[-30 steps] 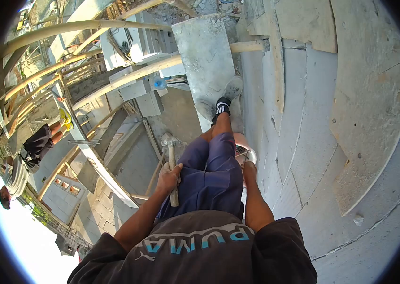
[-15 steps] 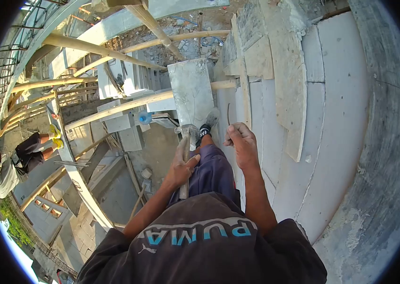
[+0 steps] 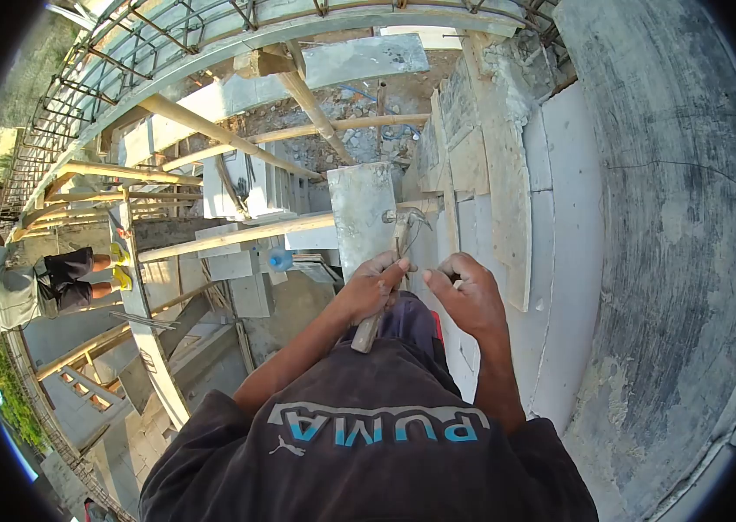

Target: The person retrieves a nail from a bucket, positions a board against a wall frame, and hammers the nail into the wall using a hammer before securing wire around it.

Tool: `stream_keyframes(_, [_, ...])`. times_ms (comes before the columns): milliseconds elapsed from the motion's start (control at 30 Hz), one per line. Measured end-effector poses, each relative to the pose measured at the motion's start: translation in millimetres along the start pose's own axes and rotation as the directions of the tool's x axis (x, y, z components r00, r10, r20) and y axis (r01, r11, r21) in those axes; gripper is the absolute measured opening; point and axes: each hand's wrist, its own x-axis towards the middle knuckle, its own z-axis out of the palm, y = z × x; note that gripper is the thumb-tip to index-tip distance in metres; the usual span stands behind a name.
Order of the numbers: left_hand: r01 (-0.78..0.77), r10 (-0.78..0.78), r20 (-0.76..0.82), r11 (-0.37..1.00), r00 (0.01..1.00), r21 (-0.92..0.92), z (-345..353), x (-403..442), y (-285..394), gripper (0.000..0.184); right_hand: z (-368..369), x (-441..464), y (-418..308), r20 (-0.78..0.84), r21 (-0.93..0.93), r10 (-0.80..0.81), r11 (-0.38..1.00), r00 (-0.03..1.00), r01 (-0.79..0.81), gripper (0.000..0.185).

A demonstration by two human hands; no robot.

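Observation:
My left hand (image 3: 373, 285) is wrapped round the wooden handle of a claw hammer (image 3: 366, 336), whose metal head points away from me. A thin dark curved piece, like wire, shows beside the head; I cannot tell what holds it. Just right of the hammer, my right hand (image 3: 478, 300) is raised with curled fingers, and whatever they may hold is too small to make out. Below and beyond the hands lies a grey board or slab (image 3: 359, 196).
Wooden poles (image 3: 237, 237) cross on the left above a lower level. A blue water bottle (image 3: 280, 259) stands near pale blocks (image 3: 250, 294). Rebar (image 3: 177, 35) arcs along the top. To the right run white panels (image 3: 572, 261) and a grey wall (image 3: 672, 244). Another person (image 3: 55, 283) is at far left.
The view has tilted up and out. Both hands have come closer together, with the hammer lifted over the slab. The thin curved strip no longer stands up from my right fingers.

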Motion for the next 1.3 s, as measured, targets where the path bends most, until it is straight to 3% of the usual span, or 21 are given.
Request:
stream_keyframes(33, [0.003,-0.002,-0.014,0.999,1.000,0.046,0.1,-0.6,2.8,0.038,-23.1,-4.3,-26.2,0.058,0.269,0.060,0.960,0.997,-0.073,0.027])
stream_keyframes(67, [0.008,-0.005,-0.029,0.996,1.000,0.092,2.9,0.8,5.7,0.036,-41.0,-7.3,-47.6,-0.026,0.467,-0.209,0.862,0.978,0.197,0.032])
stream_keyframes(100, [0.020,-0.014,-0.039,0.990,0.999,0.141,5.9,1.8,7.2,0.035,-55.9,-16.7,-80.9,-0.111,0.552,-0.325,0.766,0.939,0.330,0.038])
stream_keyframes(167, [0.019,-0.015,-0.028,0.989,0.999,0.144,10.6,9.5,2.2,0.034,-78.6,-27.1,-128.3,-0.243,0.561,-0.592,0.561,0.769,0.609,0.039])
stream_keyframes(233, [0.032,-0.031,-0.006,0.988,0.999,0.148,19.3,13.9,-2.9,0.033,-87.0,-37.8,-151.8,-0.298,0.615,-0.690,0.389,0.659,0.686,0.037])
stream_keyframes(333, [0.041,-0.051,0.043,0.980,0.998,0.193,33.2,26.6,-4.8,0.033,-80.8,-53.2,-160.5,-0.328,0.654,-0.706,0.310,0.628,0.690,0.035])
stream_keyframes(633, [0.106,-0.121,0.096,0.983,0.988,0.152,65.9,34.0,-5.0,0.030,-69.8,-68.1,-168.9,-0.232,0.695,-0.670,0.393,0.705,0.602,0.030])
stream_keyframes(767, [0.018,-0.031,0.086,0.989,0.996,0.149,67.7,48.4,-13.8,0.031,-82.1,-36.6,-183.9,-0.065,0.701,-0.557,0.565,0.828,0.435,0.028])
stream_keyframes(800, [-0.019,0.006,0.086,0.988,0.996,0.153,67.1,54.2,-20.5,0.032,-80.0,-31.5,-184.4,-0.036,0.719,-0.541,0.570,0.840,0.398,0.027])
stream_keyframes(900, [0.079,-0.082,0.061,0.996,0.995,0.039,73.7,42.4,13.5,0.034,-95.1,-40.7,-204.5,0.002,0.774,-0.571,0.521,0.821,0.360,0.014])
stream_keyframes(1000, [-0.053,0.053,0.054,0.998,0.997,0.012,70.3,43.2,26.4,0.034,-104.7,-51.8,-206.8,-0.221,0.708,-0.616,0.432,0.756,0.558,0.008])
stream_keyframes(1133, [-0.181,0.178,-0.050,0.982,0.983,-0.055,71.2,40.6,60.4,0.031,-102.9,-53.9,-180.6,-0.554,0.408,-0.671,0.298,0.494,0.863,0.017])
stream_keyframes(1200, [-0.278,0.274,-0.047,0.955,0.961,-0.108,74.5,32.1,85.9,0.029,-130.1,-59.4,-187.4,-0.543,0.368,-0.592,0.469,0.595,0.803,0.022])
stream_keyframes(1267, [-0.416,0.422,0.001,0.894,0.907,-0.165,78.5,23.2,100.6,0.028,-161.4,-65.2,-187.1,-0.382,0.349,-0.408,0.767,0.829,0.539,0.040])
stream_keyframes(1300, [-0.484,0.494,0.006,0.855,0.870,-0.186,80.2,19.7,106.4,0.027,-161.5,-62.1,-167.8,-0.299,0.283,-0.318,0.871,0.900,0.402,0.040])
